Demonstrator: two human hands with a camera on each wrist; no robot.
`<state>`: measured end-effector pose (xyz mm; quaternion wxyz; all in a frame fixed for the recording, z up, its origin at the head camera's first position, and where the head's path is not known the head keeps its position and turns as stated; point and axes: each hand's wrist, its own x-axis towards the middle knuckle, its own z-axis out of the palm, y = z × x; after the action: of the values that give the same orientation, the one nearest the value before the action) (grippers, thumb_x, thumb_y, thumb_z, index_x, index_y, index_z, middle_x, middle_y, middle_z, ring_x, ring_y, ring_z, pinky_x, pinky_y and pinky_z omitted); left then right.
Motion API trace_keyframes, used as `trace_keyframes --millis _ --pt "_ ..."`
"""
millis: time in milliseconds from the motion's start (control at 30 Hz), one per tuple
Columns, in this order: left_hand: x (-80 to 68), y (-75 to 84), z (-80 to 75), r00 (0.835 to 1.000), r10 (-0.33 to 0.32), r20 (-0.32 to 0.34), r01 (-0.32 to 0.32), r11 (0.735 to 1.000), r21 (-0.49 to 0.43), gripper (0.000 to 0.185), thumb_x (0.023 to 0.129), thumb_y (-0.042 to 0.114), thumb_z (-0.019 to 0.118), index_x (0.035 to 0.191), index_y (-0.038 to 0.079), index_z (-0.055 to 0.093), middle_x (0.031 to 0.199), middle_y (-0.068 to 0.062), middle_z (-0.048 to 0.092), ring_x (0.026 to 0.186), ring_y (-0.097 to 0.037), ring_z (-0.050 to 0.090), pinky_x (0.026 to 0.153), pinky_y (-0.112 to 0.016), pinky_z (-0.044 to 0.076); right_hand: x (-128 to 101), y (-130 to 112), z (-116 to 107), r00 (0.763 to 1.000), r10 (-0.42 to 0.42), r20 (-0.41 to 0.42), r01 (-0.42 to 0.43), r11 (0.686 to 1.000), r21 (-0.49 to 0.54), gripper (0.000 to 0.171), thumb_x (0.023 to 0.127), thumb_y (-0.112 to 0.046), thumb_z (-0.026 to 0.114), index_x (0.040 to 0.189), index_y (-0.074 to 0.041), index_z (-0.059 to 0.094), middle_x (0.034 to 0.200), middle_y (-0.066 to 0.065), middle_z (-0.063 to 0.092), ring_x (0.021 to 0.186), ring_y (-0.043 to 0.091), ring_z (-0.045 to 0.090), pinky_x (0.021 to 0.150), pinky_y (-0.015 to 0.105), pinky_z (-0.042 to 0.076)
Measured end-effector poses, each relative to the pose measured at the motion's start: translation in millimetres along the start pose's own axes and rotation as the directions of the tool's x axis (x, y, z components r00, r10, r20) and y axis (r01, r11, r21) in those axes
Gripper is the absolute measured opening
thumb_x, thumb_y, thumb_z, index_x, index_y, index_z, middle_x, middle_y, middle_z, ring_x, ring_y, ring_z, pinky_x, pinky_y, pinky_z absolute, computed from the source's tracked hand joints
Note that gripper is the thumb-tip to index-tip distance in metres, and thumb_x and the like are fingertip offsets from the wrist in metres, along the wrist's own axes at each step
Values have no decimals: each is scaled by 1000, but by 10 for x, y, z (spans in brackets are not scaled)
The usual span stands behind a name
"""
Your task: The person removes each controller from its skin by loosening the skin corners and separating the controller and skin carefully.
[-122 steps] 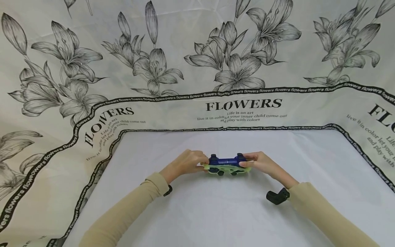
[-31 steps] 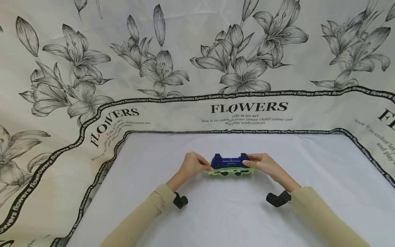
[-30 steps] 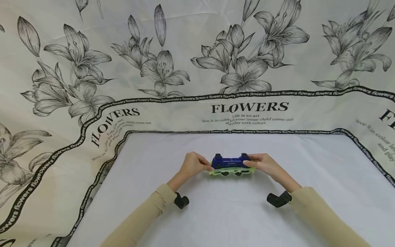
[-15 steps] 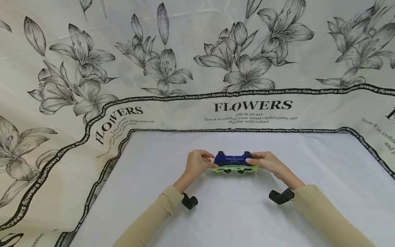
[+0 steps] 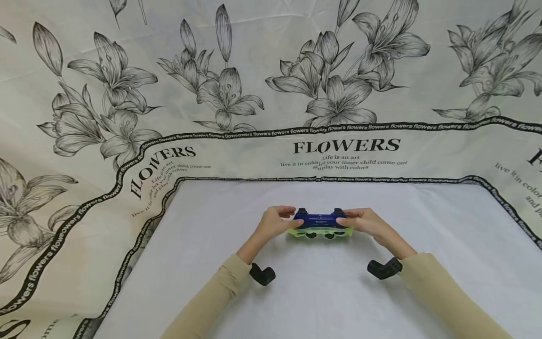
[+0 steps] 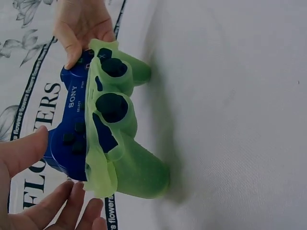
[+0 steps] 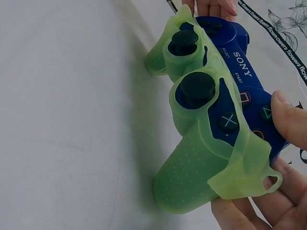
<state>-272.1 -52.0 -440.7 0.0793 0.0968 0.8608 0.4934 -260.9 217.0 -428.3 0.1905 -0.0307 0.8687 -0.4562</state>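
A blue Sony game controller (image 5: 320, 220) is held over the white surface, its top edge pointing away from me. A translucent green silicone cover (image 7: 192, 165) wraps its grips and surrounds both thumbsticks. The cover's upper edge is folded back, leaving the blue SONY face and several buttons bare. My left hand (image 5: 273, 223) holds the controller's left end, thumb on the blue shell and fingers behind or below. With my right hand (image 5: 367, 223) I grip the other end, the thumb beside the triangle button (image 7: 266, 113). The controller's back is hidden in all views.
A white cloth-covered table (image 5: 313, 292) lies below. Behind it and at the sides hangs a curtain (image 5: 237, 155) printed with flowers and lettering. Black wrist-camera mounts (image 5: 262, 274) stick out at both sleeves.
The controller has tipped so its SONY face shows. My left hand has let go of the cover's left edge, and its thumb has moved up onto the blue shell. The right hand keeps its grip.
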Motion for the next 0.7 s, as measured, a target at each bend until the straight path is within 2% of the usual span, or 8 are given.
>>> trace_keyframes --millis 133,333,700 --pt "30 44 41 999 -44 12 44 998 -50 48 80 28 79 121 5 66 120 -11 68 111 -26 63 95 -40 51 -1 1 -1 1000 6 3 -6 1000 7 73 93 -39 59 143 10 34 140 29 46 131 45 42 105 53 42" --pt "88 8 115 996 -88 -21 84 988 -128 49 78 22 81 121 4 66 122 -11 67 113 -25 62 96 -37 51 11 -11 17 1000 13 -2 -13 1000 27 73 93 -38 60 142 10 35 139 29 48 129 44 44 104 53 42" --pt "164 -151 220 997 -66 -40 51 957 -286 48 80 18 79 123 5 64 125 -12 65 114 -24 63 96 -32 52 13 -10 13 1000 15 -9 -15 999 35 73 95 -39 57 143 11 33 141 29 45 132 45 41 106 53 40"
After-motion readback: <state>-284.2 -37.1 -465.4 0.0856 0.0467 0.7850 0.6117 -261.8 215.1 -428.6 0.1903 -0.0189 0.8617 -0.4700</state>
